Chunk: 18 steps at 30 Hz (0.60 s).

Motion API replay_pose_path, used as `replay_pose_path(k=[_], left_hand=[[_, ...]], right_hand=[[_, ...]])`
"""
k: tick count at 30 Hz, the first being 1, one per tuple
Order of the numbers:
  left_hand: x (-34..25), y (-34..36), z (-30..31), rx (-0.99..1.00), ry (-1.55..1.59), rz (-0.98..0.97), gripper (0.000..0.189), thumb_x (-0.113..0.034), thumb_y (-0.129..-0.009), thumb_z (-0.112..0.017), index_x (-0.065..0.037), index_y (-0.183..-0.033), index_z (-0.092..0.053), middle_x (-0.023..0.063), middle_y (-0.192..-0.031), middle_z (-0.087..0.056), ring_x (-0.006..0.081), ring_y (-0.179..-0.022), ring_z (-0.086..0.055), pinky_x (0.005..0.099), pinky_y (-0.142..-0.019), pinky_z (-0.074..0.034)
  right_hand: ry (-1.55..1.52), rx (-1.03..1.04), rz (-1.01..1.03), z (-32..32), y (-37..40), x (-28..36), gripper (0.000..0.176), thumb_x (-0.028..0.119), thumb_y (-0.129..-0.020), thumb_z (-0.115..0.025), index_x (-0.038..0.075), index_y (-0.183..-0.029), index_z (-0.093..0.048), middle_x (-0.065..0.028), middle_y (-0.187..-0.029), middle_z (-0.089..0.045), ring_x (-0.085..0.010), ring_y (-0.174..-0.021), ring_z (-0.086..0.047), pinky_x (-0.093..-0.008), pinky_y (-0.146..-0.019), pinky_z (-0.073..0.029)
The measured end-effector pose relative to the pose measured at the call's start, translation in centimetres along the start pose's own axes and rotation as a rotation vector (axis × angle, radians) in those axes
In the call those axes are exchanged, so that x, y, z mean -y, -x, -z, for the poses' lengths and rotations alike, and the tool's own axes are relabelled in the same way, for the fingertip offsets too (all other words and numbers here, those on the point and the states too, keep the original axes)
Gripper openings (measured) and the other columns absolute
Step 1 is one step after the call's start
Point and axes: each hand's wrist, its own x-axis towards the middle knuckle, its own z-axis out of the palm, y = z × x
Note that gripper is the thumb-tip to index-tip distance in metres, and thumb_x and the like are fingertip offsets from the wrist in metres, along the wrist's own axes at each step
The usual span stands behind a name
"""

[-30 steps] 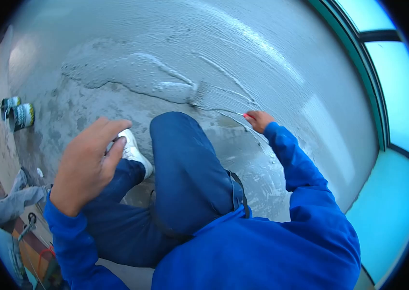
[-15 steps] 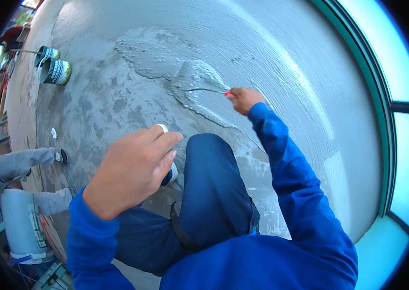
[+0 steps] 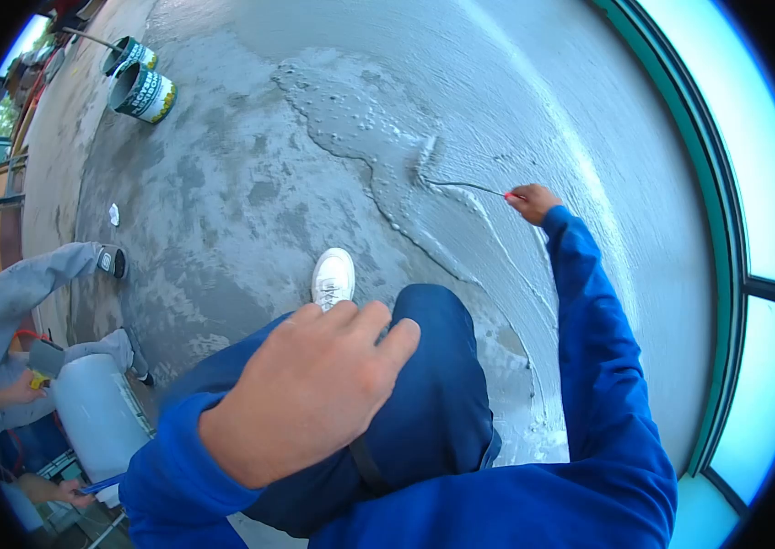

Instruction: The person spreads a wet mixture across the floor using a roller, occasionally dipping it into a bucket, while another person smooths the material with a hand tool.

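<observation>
My right hand (image 3: 534, 202) is stretched out in a blue sleeve and grips the red handle of a trowel (image 3: 447, 174). The trowel's blade lies in wet grey cement (image 3: 360, 101) at the edge of the spread patch on the floor. My left hand (image 3: 314, 393) hovers with curled fingers over my bent knee in blue trousers (image 3: 433, 384), holding nothing. My white shoe (image 3: 333, 277) stands on the dry concrete beside the wet edge.
Two labelled cans (image 3: 136, 82) stand at the far left on the floor. Another person in grey trousers (image 3: 31, 293) crouches at the left by a white bucket (image 3: 99, 421). A teal-framed window wall (image 3: 735, 229) runs along the right.
My view has swung, so the cans and the other person have shifted in frame. My right hand has drawn the trowel across the wet cement toward the right. My left hand has dropped lower over my knee.
</observation>
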Motion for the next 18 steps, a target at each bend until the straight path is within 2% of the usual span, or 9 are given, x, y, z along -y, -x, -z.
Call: replay_pose_path(k=[4,8,11,14,18], left_hand=[[0.5,0.3,0.0,-0.039,-0.066,-0.013,0.029,-0.012,-0.076,-0.061,-0.006,-0.104,-0.056,0.0062,-0.08,-0.051,0.0204,-0.073,-0.055,0.0317,-0.063,-0.041],[0.0,0.4,-0.1,-0.112,-0.124,-0.017,0.015,-0.012,-0.075,-0.055,-0.009,-0.089,-0.053,0.0029,-0.072,-0.045,0.0167,-0.068,-0.052,0.0291,-0.059,-0.039],[-0.2,0.6,0.1,-0.109,-0.148,-0.012,0.014,-0.012,-0.075,-0.055,-0.009,-0.088,-0.053,0.0027,-0.071,-0.045,0.0163,-0.066,-0.052,0.0286,-0.058,-0.039],[-0.1,0.4,0.4,-0.098,-0.155,-0.002,0.015,-0.012,-0.075,-0.055,-0.009,-0.089,-0.053,0.0028,-0.071,-0.046,0.0165,-0.067,-0.053,0.0288,-0.058,-0.04],[0.3,0.1,0.0,-0.121,-0.107,-0.004,0.017,-0.011,-0.074,-0.057,-0.007,-0.09,-0.054,0.0042,-0.074,-0.049,0.0182,-0.07,-0.055,0.0301,-0.06,-0.042]], right_hand=[[-0.002,-0.017,-0.037,-1.1,-7.0,10.5,0.036,0.042,-0.089,-0.049,0.015,-0.105,-0.066,-0.0135,-0.104,-0.065,-0.0343,-0.101,-0.06,-0.0447,-0.085,-0.047],[0.036,-0.063,-0.042,-1.2,-11.4,21.5,0.035,0.038,-0.089,-0.05,0.01,-0.102,-0.066,-0.0169,-0.103,-0.065,-0.0351,-0.098,-0.061,-0.0439,-0.083,-0.048],[0.019,-0.131,0.014,-0.4,-12.9,26.9,0.035,0.036,-0.088,-0.052,0.007,-0.101,-0.066,-0.0172,-0.102,-0.065,-0.0345,-0.097,-0.062,-0.0434,-0.082,-0.049],[0.007,-0.111,-0.008,0.1,-12.8,28.6,0.035,0.037,-0.088,-0.052,0.007,-0.1,-0.067,-0.017,-0.102,-0.065,-0.0339,-0.097,-0.062,-0.0434,-0.081,-0.049],[0.025,-0.072,-0.104,0.1,-10.5,25.4,0.037,0.039,-0.089,-0.05,0.008,-0.1,-0.067,-0.0173,-0.101,-0.066,-0.0349,-0.096,-0.062,-0.0444,-0.081,-0.049]])
